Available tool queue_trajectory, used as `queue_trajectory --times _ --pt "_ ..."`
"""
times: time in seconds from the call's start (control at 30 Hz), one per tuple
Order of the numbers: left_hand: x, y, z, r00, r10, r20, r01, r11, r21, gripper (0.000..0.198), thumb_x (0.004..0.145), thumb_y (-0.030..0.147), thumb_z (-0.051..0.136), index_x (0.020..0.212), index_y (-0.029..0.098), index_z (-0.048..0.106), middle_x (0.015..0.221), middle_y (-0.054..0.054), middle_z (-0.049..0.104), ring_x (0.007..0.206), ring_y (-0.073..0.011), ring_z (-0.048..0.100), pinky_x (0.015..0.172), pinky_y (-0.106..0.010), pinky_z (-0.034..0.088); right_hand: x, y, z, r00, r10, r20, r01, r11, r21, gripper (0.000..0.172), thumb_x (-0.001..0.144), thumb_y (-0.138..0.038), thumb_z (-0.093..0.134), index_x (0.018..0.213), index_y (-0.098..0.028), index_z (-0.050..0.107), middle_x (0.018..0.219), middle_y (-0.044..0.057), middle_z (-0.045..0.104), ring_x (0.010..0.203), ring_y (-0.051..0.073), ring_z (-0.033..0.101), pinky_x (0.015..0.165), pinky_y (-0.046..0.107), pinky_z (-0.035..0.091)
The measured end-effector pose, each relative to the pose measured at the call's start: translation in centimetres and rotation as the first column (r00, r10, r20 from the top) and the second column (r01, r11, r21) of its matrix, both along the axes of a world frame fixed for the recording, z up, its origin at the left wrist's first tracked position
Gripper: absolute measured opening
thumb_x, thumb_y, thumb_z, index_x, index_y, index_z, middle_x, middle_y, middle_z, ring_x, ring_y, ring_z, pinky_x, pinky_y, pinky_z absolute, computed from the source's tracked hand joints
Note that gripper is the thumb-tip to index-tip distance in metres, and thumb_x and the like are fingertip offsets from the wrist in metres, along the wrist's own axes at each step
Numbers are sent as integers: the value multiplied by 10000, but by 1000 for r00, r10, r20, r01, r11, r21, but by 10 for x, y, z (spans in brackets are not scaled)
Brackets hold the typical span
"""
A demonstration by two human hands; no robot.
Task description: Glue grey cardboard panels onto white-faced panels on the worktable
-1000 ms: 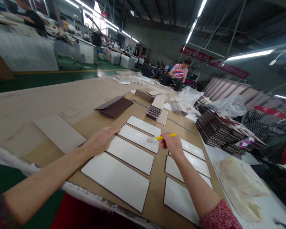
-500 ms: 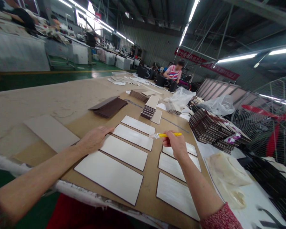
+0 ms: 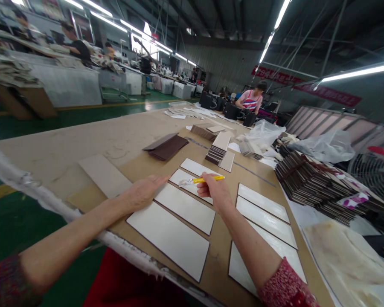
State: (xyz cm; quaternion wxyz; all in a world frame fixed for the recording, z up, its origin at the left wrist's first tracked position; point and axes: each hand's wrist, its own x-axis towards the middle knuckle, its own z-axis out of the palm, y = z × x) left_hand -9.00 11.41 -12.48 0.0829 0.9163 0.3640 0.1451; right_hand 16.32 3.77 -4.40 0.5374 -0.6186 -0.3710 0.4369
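Observation:
My right hand (image 3: 215, 192) grips a paintbrush (image 3: 207, 179) by its yellow handle. The pale bristles lie over the left part of a white panel (image 3: 192, 190), second from the far end of the left-hand row. At that panel's left end my left hand (image 3: 147, 194) rests with its fingers stretched out, its fingertips by the edge. Nearer me in the same row lie another white panel (image 3: 187, 208) and a larger one (image 3: 169, 241), all dark-edged. A second row of white panels (image 3: 267, 221), with a wet-looking sheen, is partly hidden behind my right forearm.
Dark brown boards (image 3: 168, 147) and a small stack of panels (image 3: 219, 149) lie farther back. A beige board (image 3: 104, 172) lies left of my hand. Tall stacked dark boards (image 3: 302, 183) and a plastic sheet (image 3: 345, 251) are on the right. A co-worker (image 3: 251, 100) stands at the far end.
The brush in my right hand has gone left along the white panel, from its right end toward its left part. My left hand stays by the panel's left end. The camera view has turned left.

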Motion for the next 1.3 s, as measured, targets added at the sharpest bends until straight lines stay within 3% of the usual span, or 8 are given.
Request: queue_trajectory --times 0.13,0.47,0.73,1.0,1.3 --pt "-10 -9 -5 997 57 45 -57 998 -4 603 918 43 330 1496 205 388 1462 -104 536 1321 -229 513 1135 -393 400 -16 -1 -10 999 31 -10 -31 1000 8 269 803 -424 693 809 -156 676 624 20 702 457 125 630 418 200 543" --pt "-22 -29 -14 992 128 16 -128 992 -11 617 883 48 383 1476 215 420 1228 -110 652 1118 -237 622 1013 -364 485 -45 9 -25 994 103 36 -104 994 18 289 841 -436 656 826 -149 680 629 14 697 489 149 666 453 229 577" --pt "-21 -36 -9 991 132 36 -132 991 0 535 915 82 367 1438 149 464 1185 -135 656 1128 -257 600 1021 -409 485 -55 9 -24 981 111 158 -99 991 -85 219 903 -335 590 813 -150 664 577 2 670 455 147 660 424 216 564" --pt "-21 -38 -9 992 119 43 -121 992 40 529 920 75 361 1436 119 468 1163 -143 670 1075 -270 605 992 -437 502 -33 -11 -13 941 110 320 -65 987 -149 242 910 -331 582 761 -156 658 585 12 677 457 151 669 406 204 548" --pt "-22 -37 -11 994 101 39 -104 991 89 540 906 105 367 1437 112 466 1204 -154 660 1106 -292 604 989 -463 503 12 -56 -6 930 38 365 36 980 -194 273 924 -349 543 752 -160 639 584 6 663 450 147 645 424 219 544"
